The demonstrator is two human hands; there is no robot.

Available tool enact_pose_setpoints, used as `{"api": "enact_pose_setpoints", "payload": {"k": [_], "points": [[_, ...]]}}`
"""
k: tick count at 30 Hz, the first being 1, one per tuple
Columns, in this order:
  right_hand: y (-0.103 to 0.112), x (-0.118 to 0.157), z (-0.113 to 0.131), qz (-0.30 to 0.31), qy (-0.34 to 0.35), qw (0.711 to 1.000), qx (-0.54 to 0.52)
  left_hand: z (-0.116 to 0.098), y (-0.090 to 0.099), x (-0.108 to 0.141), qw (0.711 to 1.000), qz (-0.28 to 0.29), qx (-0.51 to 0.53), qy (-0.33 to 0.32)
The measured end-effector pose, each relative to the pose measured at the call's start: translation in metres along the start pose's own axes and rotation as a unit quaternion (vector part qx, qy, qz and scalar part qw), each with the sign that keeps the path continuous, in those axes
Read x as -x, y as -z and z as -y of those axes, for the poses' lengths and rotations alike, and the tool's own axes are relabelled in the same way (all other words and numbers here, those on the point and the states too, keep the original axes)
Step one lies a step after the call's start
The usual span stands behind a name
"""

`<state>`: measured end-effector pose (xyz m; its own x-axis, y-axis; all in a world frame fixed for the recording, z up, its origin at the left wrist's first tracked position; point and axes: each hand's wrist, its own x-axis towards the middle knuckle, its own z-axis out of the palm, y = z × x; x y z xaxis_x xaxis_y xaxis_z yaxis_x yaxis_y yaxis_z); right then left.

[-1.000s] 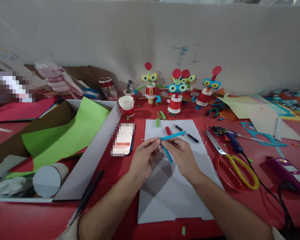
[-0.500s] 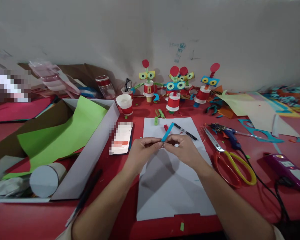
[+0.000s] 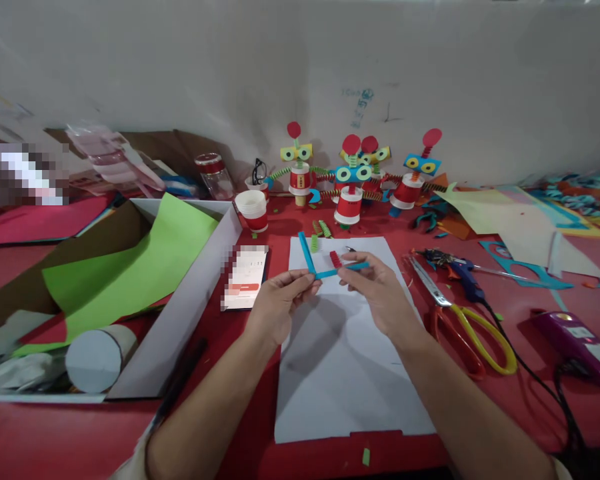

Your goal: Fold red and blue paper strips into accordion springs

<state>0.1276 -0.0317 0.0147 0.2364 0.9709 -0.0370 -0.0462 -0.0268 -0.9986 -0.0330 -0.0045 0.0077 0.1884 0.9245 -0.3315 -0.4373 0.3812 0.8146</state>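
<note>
Over the white sheet [image 3: 340, 373], a blue paper strip [image 3: 306, 252] forms a V, its corner at my left fingertips. My left hand [image 3: 283, 300] pinches that corner. One arm of the strip points up and away; the other runs right to my right hand [image 3: 373, 287], whose fingers are closed on it. Just beyond the strip lie a small red folded piece [image 3: 335, 259] and a green folded piece [image 3: 315, 243]. The black pen behind my right hand is mostly hidden.
Paper-cup robot figures [image 3: 349, 203] stand along the wall. Left are a phone [image 3: 247, 277], stacked cups [image 3: 253, 212] and a box [image 3: 180, 313] of paper. Scissors [image 3: 443, 300], a glue gun [image 3: 463, 273] and a purple device [image 3: 575, 347] lie right.
My hands have moved slightly apart. The blue strip, earlier a single slanting piece between my fingers, now shows two arms in a V. My right hand now covers most of the pen.
</note>
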Motion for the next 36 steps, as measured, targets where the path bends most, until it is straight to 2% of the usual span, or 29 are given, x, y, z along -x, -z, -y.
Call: {"api": "enact_pose_setpoints", "payload": {"k": [4,8,12,17,25,29,34,36], "points": [[-0.015,0.006,-0.009,0.044,-0.049,0.996,-0.055,0.003,-0.002,0.0,1.0,-0.006,0.028,-0.013],[-0.022,0.009,-0.014,0.033,-0.041,0.997,-0.064,0.01,-0.004,0.002,1.0,0.009,0.001,-0.02],[-0.022,0.008,-0.018,0.01,-0.043,0.998,-0.046,0.014,-0.006,0.003,0.999,0.002,-0.034,-0.017],[-0.02,0.007,-0.022,0.009,-0.049,0.999,-0.019,0.014,-0.007,0.005,1.0,0.006,-0.023,0.002],[-0.015,0.004,-0.017,0.05,-0.114,0.987,-0.098,0.002,-0.004,0.004,0.997,0.033,0.026,0.067],[-0.017,0.005,-0.019,0.042,-0.105,0.989,-0.1,0.003,-0.003,0.005,0.997,0.048,-0.008,0.054],[-0.022,0.01,-0.02,0.01,-0.078,0.994,-0.072,0.007,-0.003,0.007,0.999,0.021,-0.038,0.016],[-0.022,0.01,-0.018,0.025,-0.067,0.995,-0.067,0.005,-0.003,0.006,0.999,0.014,-0.033,0.02]]}}
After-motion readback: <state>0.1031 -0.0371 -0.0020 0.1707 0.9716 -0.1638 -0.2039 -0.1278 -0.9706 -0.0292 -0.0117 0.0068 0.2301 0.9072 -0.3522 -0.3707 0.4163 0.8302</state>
